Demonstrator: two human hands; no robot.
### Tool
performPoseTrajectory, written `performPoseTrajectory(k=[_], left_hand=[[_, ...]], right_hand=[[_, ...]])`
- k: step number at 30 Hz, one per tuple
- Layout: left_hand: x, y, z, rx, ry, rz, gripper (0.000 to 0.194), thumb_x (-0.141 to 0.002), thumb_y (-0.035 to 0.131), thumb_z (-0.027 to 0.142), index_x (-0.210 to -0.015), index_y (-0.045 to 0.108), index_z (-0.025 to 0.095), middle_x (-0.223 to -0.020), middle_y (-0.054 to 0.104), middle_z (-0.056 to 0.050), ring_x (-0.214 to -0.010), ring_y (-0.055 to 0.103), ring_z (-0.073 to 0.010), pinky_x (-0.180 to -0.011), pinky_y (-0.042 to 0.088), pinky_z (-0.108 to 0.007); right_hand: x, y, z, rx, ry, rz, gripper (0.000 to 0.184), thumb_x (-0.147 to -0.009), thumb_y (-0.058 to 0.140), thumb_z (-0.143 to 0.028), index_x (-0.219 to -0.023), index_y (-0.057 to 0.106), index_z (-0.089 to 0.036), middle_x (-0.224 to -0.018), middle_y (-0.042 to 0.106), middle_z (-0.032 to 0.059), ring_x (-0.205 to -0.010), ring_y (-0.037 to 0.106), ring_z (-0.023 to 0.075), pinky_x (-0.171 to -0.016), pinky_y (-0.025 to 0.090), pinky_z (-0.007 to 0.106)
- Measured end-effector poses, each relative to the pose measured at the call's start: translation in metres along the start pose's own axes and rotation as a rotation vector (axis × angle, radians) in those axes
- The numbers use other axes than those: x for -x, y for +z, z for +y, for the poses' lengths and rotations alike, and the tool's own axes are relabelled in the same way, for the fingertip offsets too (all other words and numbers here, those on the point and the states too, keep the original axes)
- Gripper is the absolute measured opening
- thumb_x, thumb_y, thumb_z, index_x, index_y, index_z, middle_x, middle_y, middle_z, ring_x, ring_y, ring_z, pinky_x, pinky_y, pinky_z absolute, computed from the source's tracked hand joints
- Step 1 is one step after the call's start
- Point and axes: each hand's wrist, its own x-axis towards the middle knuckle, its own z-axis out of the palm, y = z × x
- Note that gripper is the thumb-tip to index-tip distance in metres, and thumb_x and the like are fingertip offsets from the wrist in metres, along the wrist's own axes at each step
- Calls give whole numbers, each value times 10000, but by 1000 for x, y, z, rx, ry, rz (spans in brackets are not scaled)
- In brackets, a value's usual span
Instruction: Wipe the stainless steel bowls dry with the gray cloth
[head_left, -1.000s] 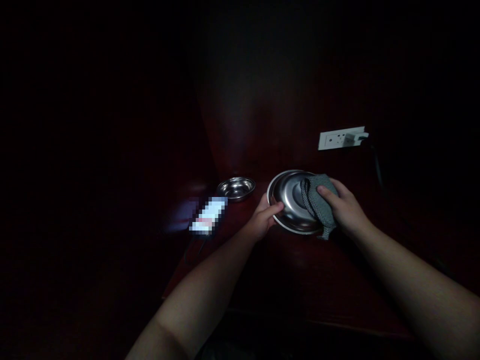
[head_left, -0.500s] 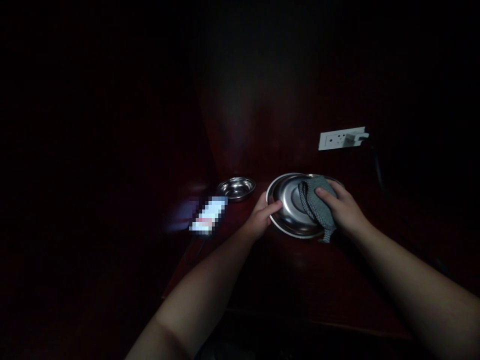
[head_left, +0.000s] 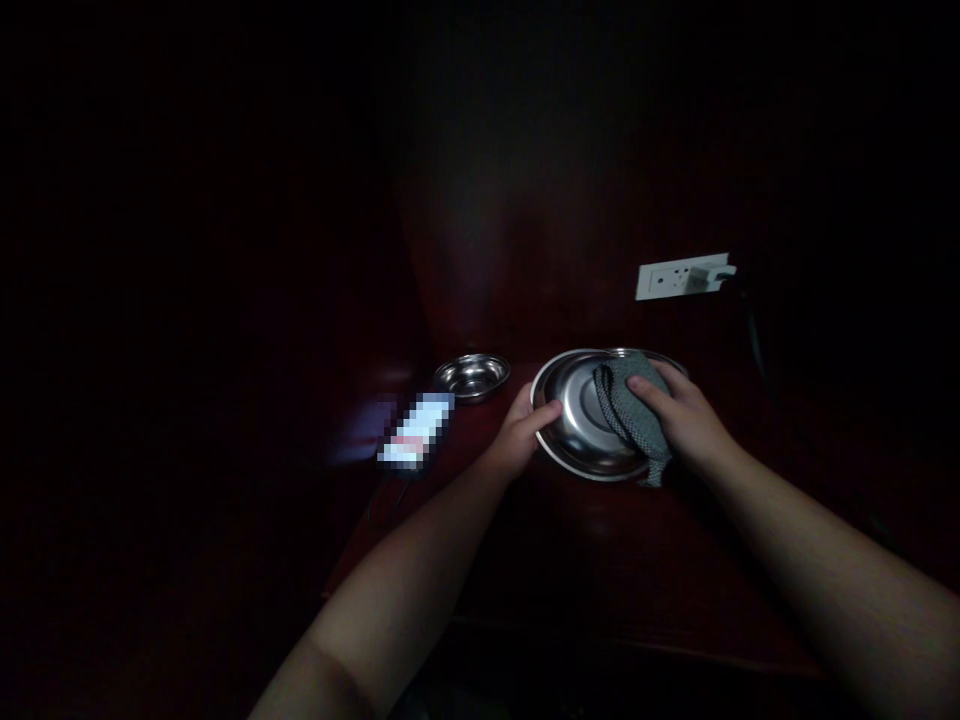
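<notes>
My left hand (head_left: 527,430) grips the left rim of a shiny metal bowl (head_left: 574,425), its thumb on the inner side and its fingers hidden behind. The bowl is tilted so its hollow faces me. At the bowl's right side my right hand (head_left: 681,415) holds a folded grey-green cloth (head_left: 637,395) with a checked edge, pressed against the metal. Part of the cloth hangs below the rim. Behind the held bowl shows the rim of another metal dish (head_left: 660,357), mostly covered by the cloth and hand.
A smaller metal bowl (head_left: 472,380) sits at the back left on the dark red table (head_left: 570,570). Near it is a lit phone (head_left: 416,432), its screen blurred, with a cable below. A white wall socket (head_left: 681,277) holds a plug with a hanging cord. The surroundings are very dark.
Almost nothing differs. The held bowl and the cloth have shifted very slightly, and both hands keep the same grip.
</notes>
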Motion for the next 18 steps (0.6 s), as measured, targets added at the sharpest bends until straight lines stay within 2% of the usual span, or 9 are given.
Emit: performPoseTrajectory(k=[11,18], left_hand=[[1,1,0,24,23,-2,484,-639,737,352,-1063,567,192,-962,614,-26,-896,580,-187,-768,426,-286],[4,6,4,165,-30,-19,440,-666,703,352,-1048,551,197,-907,610,-25,-795,596,-165,-733,458,-303]], right_hand=[[-2,1,4,-2,-19,31,461,-673,693,-509,-1044,624,-246,-1042,663,47,-990,615,281,-923,459,477],[-4,-1,8,-21,-127,149,454,-677,682,-520,-1032,619,-245,-1024,663,57,-975,618,283,-880,482,479]])
